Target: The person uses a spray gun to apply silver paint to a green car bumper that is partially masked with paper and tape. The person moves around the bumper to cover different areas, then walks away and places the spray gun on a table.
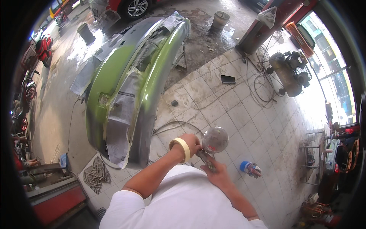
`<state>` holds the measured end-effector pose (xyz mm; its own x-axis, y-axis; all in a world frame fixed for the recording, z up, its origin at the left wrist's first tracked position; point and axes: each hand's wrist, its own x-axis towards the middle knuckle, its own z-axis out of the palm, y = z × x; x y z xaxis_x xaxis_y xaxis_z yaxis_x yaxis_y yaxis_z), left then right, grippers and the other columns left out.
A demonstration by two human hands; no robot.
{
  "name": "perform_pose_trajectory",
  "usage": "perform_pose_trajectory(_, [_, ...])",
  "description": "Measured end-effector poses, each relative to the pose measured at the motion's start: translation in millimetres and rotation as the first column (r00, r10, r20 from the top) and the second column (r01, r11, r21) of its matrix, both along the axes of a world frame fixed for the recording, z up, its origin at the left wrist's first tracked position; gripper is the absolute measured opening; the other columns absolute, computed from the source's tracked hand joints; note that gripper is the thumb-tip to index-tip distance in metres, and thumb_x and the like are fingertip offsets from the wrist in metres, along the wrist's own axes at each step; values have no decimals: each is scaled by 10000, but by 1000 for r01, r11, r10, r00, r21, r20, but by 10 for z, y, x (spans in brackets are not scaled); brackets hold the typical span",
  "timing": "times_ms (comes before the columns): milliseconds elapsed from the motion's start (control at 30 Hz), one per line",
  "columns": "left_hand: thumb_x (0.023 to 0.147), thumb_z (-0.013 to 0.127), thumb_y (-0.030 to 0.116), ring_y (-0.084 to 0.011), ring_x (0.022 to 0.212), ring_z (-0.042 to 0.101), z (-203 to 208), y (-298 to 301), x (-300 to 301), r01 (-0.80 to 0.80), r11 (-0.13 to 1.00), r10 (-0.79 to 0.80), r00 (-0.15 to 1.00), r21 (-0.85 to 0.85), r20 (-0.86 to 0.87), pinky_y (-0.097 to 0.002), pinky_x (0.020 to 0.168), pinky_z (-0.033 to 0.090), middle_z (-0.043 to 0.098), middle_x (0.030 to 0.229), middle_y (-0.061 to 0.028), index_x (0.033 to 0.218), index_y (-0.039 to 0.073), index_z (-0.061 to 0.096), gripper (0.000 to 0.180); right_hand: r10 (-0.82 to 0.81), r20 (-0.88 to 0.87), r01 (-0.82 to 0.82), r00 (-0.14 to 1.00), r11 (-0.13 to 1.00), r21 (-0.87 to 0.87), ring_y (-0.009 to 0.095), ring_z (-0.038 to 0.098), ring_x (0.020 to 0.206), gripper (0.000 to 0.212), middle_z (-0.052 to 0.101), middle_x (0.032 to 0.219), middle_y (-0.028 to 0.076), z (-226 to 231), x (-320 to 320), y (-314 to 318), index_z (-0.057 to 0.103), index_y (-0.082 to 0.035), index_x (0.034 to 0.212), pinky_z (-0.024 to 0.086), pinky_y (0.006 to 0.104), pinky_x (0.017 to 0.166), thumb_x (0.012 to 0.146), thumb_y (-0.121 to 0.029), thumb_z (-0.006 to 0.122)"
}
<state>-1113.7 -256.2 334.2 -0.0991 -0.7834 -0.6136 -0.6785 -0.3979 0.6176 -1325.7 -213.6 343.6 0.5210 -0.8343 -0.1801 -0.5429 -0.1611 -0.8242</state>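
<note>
Grimy pale tiles (244, 131) covered the workshop floor beneath the person, giving way to darker concrete (53, 126) on the left. Just in front of the white shirt (183, 202) was a metal spray gun (206, 158), with a round, greyish cup (215, 139) at its far end. The right hand (215, 171) was wrapped around its handle. The left hand (190, 142) met it near the cup, fingers curled against the metal; whether they gripped it, I could not tell. A cream tape roll (186, 149) circled the left wrist. Beyond that wrist, a dark hose (179, 122) curved over the tiles.

To the right lay a blue-ended container (249, 168). On the left stretched a long, curved car bumper (154, 89), green and grey, with masking paper (120, 133) along its middle. A crumpled cloth (97, 174) lay by its near end. Farther off were a dark rectangular block (228, 79) on the tiles, an air compressor (289, 74) at right, a bucket (220, 22) and a red car (156, 2).
</note>
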Motion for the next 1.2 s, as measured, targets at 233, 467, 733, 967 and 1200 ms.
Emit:
perform_pose_trajectory(233, [933,664,236,-208,590,692,-67,-425,200,-253,967,244,910,17,-335,-342,589,551,745,836,-141,1041,35,761,248,-12,19,12,1000,999,41,315,721,979,532,710,1049,234,72,155,-630,576,-66,1382,534,352,833,889,-171,748])
perform_pose_trajectory(467, [974,599,78,-93,612,627,-680,-554,-33,-812,583,602,401,36,-691,-231,571,517,721,996,-67,1141,-6,698,211,-120,87,114,989,991,75,129,645,877,387,716,940,95,7,151,-1425,614,-58,1303,506,302,799,953,-202,696])
perform_pose_trajectory(733, [953,615,148,-224,1066,671,-1334,-1145,-244,-244,970,219,851,9,-477,-338,932,524,719,1134,-129,1231,52,665,298,-67,278,19,958,985,173,55,433,402,266,607,735,4,186,683,-2901,617,-60,1002,325,266,362,1002,-326,633])
perform_pose_trajectory(967, [963,572,348,-313,1195,625,-1324,-1795,-315,45,997,-65,928,-61,-367,-406,1057,460,647,1318,-156,1425,144,542,505,169,329,-265,929,924,274,37,426,412,316,642,795,42,635,1539,-3742,588,-45,1101,318,234,344,1010,-346,619])
perform_pose_trajectory(1200, [982,556,405,-360,1031,652,-1327,-1864,-123,-142,981,76,909,-132,-409,-442,917,476,727,1113,-106,1310,158,611,415,282,301,-382,911,854,354,27,420,416,354,632,778,53,602,2460,-3879,615,-25,1094,334,223,348,1006,-368,623])
